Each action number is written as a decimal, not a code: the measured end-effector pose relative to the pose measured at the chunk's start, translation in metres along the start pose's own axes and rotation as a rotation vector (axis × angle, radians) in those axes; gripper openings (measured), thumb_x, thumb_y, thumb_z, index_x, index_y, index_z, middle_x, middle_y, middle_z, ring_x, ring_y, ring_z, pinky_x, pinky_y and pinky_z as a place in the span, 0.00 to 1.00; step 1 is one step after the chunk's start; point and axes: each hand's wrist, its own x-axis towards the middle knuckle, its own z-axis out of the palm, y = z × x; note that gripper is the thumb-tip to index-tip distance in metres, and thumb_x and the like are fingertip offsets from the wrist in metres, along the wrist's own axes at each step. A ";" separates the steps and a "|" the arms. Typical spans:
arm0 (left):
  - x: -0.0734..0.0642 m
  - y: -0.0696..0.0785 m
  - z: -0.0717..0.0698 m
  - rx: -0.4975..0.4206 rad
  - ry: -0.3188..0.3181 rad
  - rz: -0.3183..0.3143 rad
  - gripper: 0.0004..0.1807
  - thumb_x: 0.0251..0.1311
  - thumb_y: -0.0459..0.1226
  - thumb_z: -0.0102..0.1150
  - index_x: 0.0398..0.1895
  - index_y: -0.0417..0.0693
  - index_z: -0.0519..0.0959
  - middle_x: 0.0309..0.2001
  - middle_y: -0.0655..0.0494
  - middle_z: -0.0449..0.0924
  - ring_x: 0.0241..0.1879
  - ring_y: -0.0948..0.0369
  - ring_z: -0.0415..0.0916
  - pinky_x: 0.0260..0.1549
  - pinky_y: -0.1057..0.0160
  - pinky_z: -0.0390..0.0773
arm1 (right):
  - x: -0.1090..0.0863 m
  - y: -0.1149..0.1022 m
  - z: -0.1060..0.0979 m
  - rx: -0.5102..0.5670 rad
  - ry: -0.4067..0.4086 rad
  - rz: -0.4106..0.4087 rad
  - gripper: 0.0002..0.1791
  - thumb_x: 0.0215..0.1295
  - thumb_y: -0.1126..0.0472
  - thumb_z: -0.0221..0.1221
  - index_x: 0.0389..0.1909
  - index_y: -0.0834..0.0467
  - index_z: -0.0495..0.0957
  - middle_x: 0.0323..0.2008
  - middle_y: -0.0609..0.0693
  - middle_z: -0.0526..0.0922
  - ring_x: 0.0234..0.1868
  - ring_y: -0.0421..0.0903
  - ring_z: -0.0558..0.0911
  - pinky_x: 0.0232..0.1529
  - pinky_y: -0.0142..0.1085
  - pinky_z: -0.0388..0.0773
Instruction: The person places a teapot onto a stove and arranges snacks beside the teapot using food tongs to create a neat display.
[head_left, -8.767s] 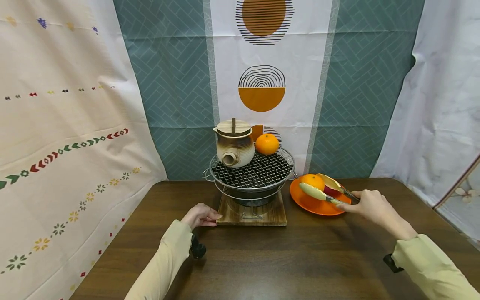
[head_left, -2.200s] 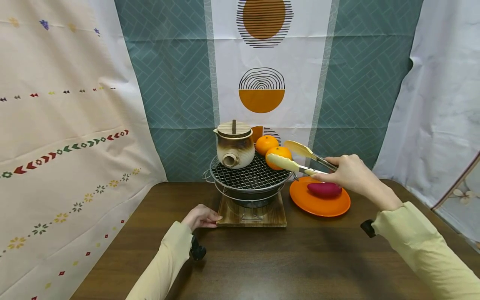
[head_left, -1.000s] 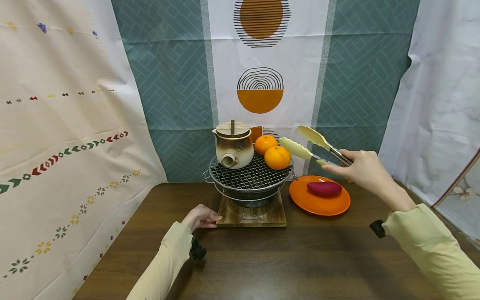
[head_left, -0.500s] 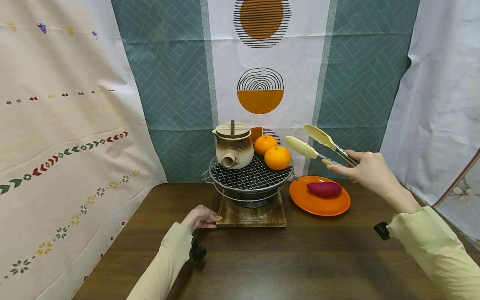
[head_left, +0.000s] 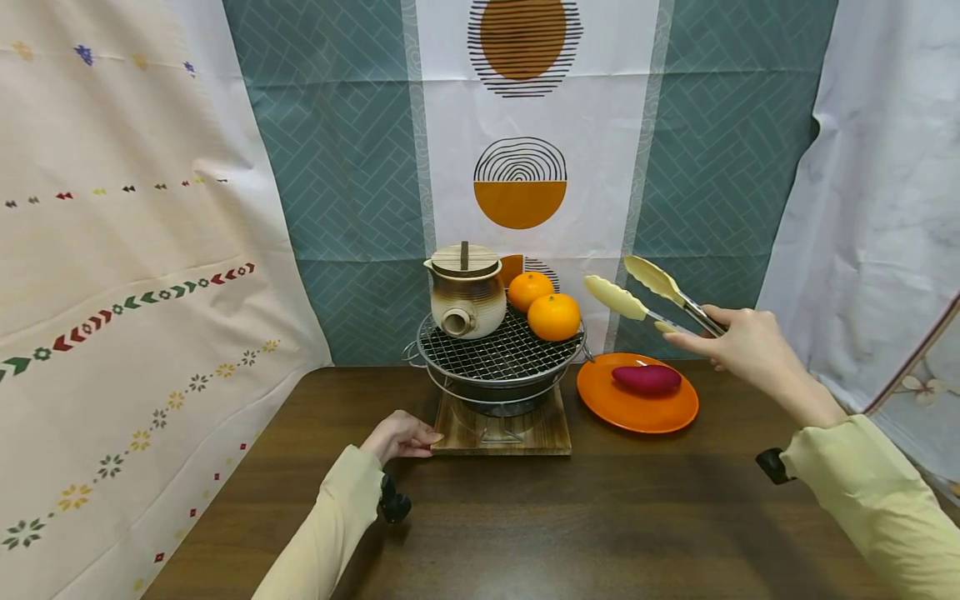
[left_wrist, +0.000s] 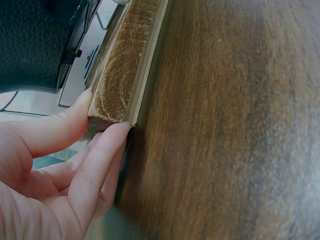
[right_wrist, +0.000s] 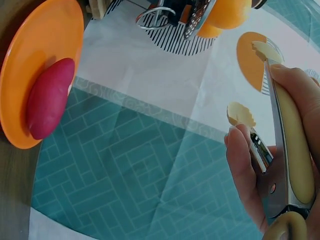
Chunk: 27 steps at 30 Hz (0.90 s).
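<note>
My left hand (head_left: 397, 435) pinches the front left corner of a wooden board (head_left: 455, 430); in the left wrist view the thumb lies on its top and fingertips touch its lower edge. A round grill with a black wire mesh (head_left: 480, 360) stands on the board. My right hand (head_left: 753, 346) holds tongs (head_left: 617, 297) with cream tips, spread apart around nothing, right of the grill. Two mandarins, one in front (head_left: 554, 317) and one behind (head_left: 529, 289), sit on the mesh. A purple sweet potato (head_left: 647, 380) lies on an orange plate (head_left: 637, 418), below the tongs.
A lidded clay teapot (head_left: 483, 304) with a hollow side handle stands on the left of the mesh, close to the rear mandarin. Patterned cloths (head_left: 360, 208) hang behind and beside the dark wooden table (head_left: 525, 525).
The tongs picked the second mandarin off the plate, set it on the mesh beside the first and let go. They have since drawn back rightward. The left hand keeps its place.
</note>
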 end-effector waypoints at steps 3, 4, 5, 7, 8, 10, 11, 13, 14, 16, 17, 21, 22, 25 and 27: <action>0.000 0.000 0.000 0.000 0.001 0.001 0.17 0.49 0.23 0.61 0.43 0.20 0.71 0.30 0.43 0.74 0.23 0.58 0.74 0.29 0.60 0.80 | 0.000 0.003 0.001 0.001 -0.001 0.012 0.35 0.48 0.37 0.62 0.44 0.64 0.76 0.11 0.45 0.73 0.11 0.42 0.73 0.12 0.37 0.64; 0.000 0.000 0.000 0.000 0.003 0.000 0.17 0.49 0.23 0.61 0.43 0.20 0.71 0.30 0.43 0.74 0.23 0.58 0.74 0.29 0.60 0.80 | 0.000 0.004 0.001 -0.001 0.001 0.014 0.35 0.48 0.37 0.62 0.43 0.64 0.76 0.11 0.45 0.73 0.11 0.42 0.73 0.12 0.37 0.64; 0.000 0.000 0.000 0.001 0.003 0.001 0.17 0.49 0.23 0.61 0.43 0.20 0.71 0.30 0.43 0.74 0.23 0.58 0.74 0.29 0.60 0.80 | -0.001 0.005 0.001 -0.001 0.000 0.017 0.34 0.48 0.37 0.62 0.42 0.64 0.76 0.11 0.45 0.73 0.11 0.42 0.73 0.12 0.37 0.64; 0.000 -0.001 0.000 0.003 0.003 0.004 0.17 0.50 0.23 0.61 0.43 0.20 0.71 0.30 0.44 0.74 0.23 0.58 0.74 0.29 0.60 0.80 | -0.001 0.008 0.002 -0.001 0.000 0.024 0.33 0.48 0.36 0.62 0.40 0.63 0.77 0.10 0.45 0.72 0.11 0.43 0.72 0.11 0.37 0.63; 0.000 -0.001 0.000 0.004 0.004 0.004 0.17 0.50 0.23 0.61 0.43 0.20 0.71 0.30 0.44 0.74 0.23 0.59 0.74 0.29 0.60 0.80 | -0.001 0.010 0.003 -0.001 0.000 0.028 0.32 0.48 0.36 0.62 0.38 0.62 0.77 0.10 0.45 0.72 0.11 0.43 0.72 0.11 0.37 0.63; 0.000 -0.001 0.000 0.005 0.004 0.004 0.17 0.50 0.23 0.61 0.43 0.20 0.71 0.30 0.44 0.74 0.23 0.58 0.74 0.29 0.60 0.80 | -0.002 0.013 0.004 -0.007 -0.007 0.039 0.30 0.48 0.36 0.61 0.35 0.61 0.77 0.09 0.45 0.71 0.11 0.44 0.71 0.11 0.37 0.62; 0.000 -0.001 0.000 0.005 0.004 0.003 0.17 0.50 0.23 0.61 0.43 0.20 0.71 0.30 0.43 0.74 0.23 0.58 0.74 0.29 0.60 0.80 | -0.003 0.015 0.004 -0.006 -0.013 0.043 0.29 0.48 0.36 0.62 0.33 0.60 0.77 0.09 0.45 0.71 0.12 0.44 0.71 0.11 0.36 0.62; 0.000 0.000 0.000 0.003 0.004 0.000 0.18 0.50 0.23 0.61 0.43 0.20 0.71 0.30 0.43 0.74 0.23 0.58 0.74 0.30 0.59 0.80 | -0.004 0.019 0.006 -0.010 -0.024 0.054 0.28 0.48 0.37 0.62 0.30 0.60 0.76 0.09 0.45 0.70 0.12 0.44 0.71 0.12 0.36 0.62; 0.000 0.000 0.000 0.002 0.003 -0.003 0.18 0.50 0.23 0.61 0.43 0.20 0.71 0.30 0.43 0.74 0.23 0.58 0.74 0.30 0.59 0.80 | -0.005 0.021 0.006 -0.011 -0.032 0.059 0.27 0.49 0.37 0.62 0.29 0.60 0.76 0.09 0.45 0.70 0.12 0.44 0.70 0.12 0.36 0.62; 0.000 0.000 0.000 -0.001 0.000 -0.006 0.18 0.49 0.23 0.61 0.43 0.20 0.70 0.30 0.43 0.74 0.23 0.58 0.75 0.29 0.59 0.80 | -0.006 0.024 0.007 -0.016 -0.037 0.065 0.27 0.49 0.37 0.62 0.26 0.59 0.75 0.09 0.45 0.69 0.12 0.44 0.71 0.12 0.37 0.62; 0.000 0.001 0.000 -0.001 -0.002 -0.007 0.18 0.49 0.23 0.61 0.43 0.19 0.70 0.31 0.43 0.74 0.23 0.59 0.75 0.29 0.59 0.80 | -0.007 0.026 0.008 -0.019 -0.041 0.067 0.27 0.48 0.37 0.62 0.25 0.59 0.75 0.08 0.45 0.69 0.12 0.44 0.70 0.12 0.37 0.61; -0.001 0.002 -0.001 0.003 -0.010 -0.008 0.18 0.49 0.23 0.61 0.43 0.20 0.70 0.31 0.43 0.74 0.23 0.59 0.75 0.29 0.60 0.80 | -0.008 0.031 0.009 -0.030 -0.054 0.081 0.27 0.48 0.35 0.61 0.23 0.58 0.73 0.08 0.45 0.69 0.12 0.44 0.70 0.13 0.37 0.61; -0.001 0.002 -0.001 0.006 -0.012 -0.007 0.18 0.49 0.24 0.61 0.43 0.20 0.71 0.31 0.43 0.75 0.23 0.59 0.75 0.29 0.60 0.80 | -0.009 0.032 0.010 -0.031 -0.062 0.086 0.27 0.48 0.35 0.61 0.22 0.58 0.73 0.08 0.45 0.69 0.13 0.45 0.70 0.13 0.37 0.61; -0.002 0.002 -0.001 0.012 -0.010 -0.008 0.18 0.49 0.24 0.62 0.43 0.20 0.71 0.31 0.44 0.75 0.23 0.59 0.74 0.29 0.60 0.80 | -0.010 0.035 0.011 -0.028 -0.088 0.103 0.29 0.47 0.34 0.61 0.25 0.59 0.74 0.08 0.46 0.69 0.13 0.45 0.69 0.13 0.37 0.61; -0.002 0.002 -0.001 0.014 -0.007 -0.008 0.19 0.49 0.24 0.62 0.43 0.20 0.71 0.31 0.44 0.75 0.23 0.59 0.74 0.29 0.61 0.80 | -0.011 0.038 0.011 -0.023 -0.109 0.113 0.30 0.47 0.35 0.61 0.29 0.61 0.75 0.09 0.46 0.69 0.13 0.45 0.70 0.14 0.37 0.61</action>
